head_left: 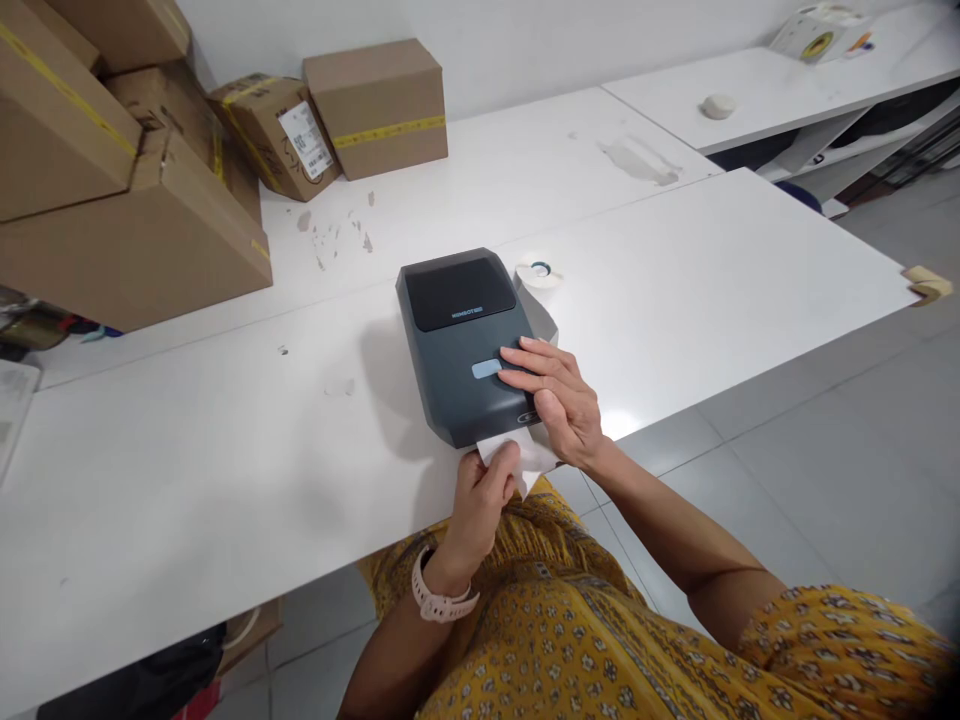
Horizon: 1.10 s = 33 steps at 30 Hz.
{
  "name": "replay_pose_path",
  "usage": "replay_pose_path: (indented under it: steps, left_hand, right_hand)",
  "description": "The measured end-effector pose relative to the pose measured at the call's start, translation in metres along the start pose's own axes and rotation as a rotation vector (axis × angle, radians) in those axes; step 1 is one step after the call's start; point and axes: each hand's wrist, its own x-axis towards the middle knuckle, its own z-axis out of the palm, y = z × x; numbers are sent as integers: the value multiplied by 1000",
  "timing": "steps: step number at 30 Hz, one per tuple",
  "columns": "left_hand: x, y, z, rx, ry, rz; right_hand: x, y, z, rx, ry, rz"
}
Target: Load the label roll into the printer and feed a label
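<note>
A dark grey label printer [450, 370] with a black window in its lid sits near the front edge of the white table. White label paper [534, 458] sticks out of its front slot. My left hand [484, 490], with a pale watch on the wrist, pinches that paper just below the slot. My right hand [559, 395] rests on the printer's front right corner, its fingers stretched out over the lid beside the light blue button [487, 369]. Behind the printer's right side stands a white label roll [538, 275].
Cardboard boxes [217, 240] are stacked at the back left, and two smaller ones, including a plain box [382, 110], stand against the wall. The white table [225, 420] continues to the right, with a small round white object [718, 106] on the far section.
</note>
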Motion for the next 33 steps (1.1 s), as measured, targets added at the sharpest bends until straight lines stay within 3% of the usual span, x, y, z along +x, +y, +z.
replay_pose_path:
  steps: [3, 7, 12, 14, 16, 19, 22, 25, 28, 30, 33]
  left_hand:
    - [2, -9, 2, -17, 40, 5]
    - [6, -15, -5, 70, -10, 54]
    - [-12, 16, -19, 463, -198, 171]
    - [-24, 35, -28, 576, -264, 302]
    - [-33, 55, -40, 618, -177, 485]
    - [-31, 80, -57, 602, 96, 765]
    - [-11, 95, -68, 601, 345, 895]
    - [14, 98, -72, 608, 447, 899]
    - [33, 88, -77, 592, 420, 810]
    - [40, 77, -83, 551, 308, 709]
    - [45, 61, -96, 509, 35, 571]
  right_hand:
    - [0, 2, 1, -23, -14, 29]
    - [0, 3, 4, -31, 7, 23]
    - [12, -7, -7, -131, -106, 16]
    - [22, -13, -15, -223, -184, -8]
    - [32, -19, -21, -307, -234, -67]
    - [44, -21, -22, -377, -279, -165]
    - [48, -17, -19, -395, -326, -215]
    - [43, -11, -16, -397, -323, -222]
    - [34, -8, -15, -347, -315, -146]
    - [26, -7, -13, -270, -285, -97]
    - [9, -6, -10, -107, -196, -13]
